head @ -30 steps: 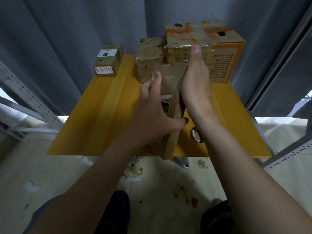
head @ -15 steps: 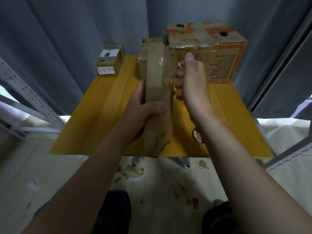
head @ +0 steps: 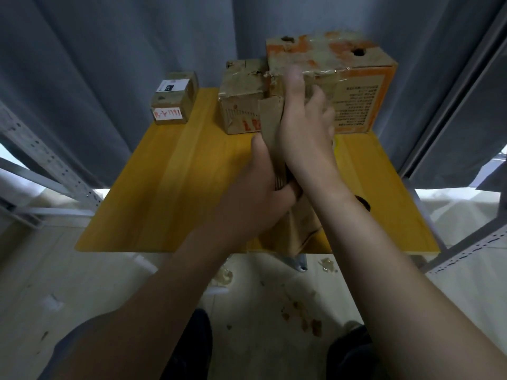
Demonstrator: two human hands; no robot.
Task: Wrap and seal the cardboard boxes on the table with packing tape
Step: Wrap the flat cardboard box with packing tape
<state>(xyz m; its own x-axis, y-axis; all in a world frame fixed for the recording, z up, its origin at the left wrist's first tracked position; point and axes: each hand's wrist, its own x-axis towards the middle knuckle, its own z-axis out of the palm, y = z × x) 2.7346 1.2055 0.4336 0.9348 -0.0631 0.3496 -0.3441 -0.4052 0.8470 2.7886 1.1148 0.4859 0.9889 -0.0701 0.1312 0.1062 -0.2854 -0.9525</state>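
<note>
Head view, looking down over a yellow surface (head: 178, 187). A narrow held box (head: 297, 229) of brown cardboard stands on edge above the middle of the surface, its near lower corner reaching past the front rim and its far end rising in front of the boxes at the back.

The left hand (head: 255, 198) lies against the box's left face, with its thumb hooked over the upper edge, so its grip is clamped on the cardboard. The right hand (head: 304, 127) lies flat along the opposite face, fingers straight and spread and pressing inward, blurred at the tips; its grip is apart. The box is thus sandwiched between the two palms, the right hand farther along it than the left.

Along the back edge stand a small box (head: 174, 105) with white labels at the left, a medium box (head: 240, 108) at centre, and a large orange box (head: 356, 86) touching it on the right. A dark rounded object (head: 363, 204) lies on the surface, mostly hidden behind the right forearm. Grey curtain (head: 109, 50) hangs behind; scraps litter the floor (head: 301, 311).
</note>
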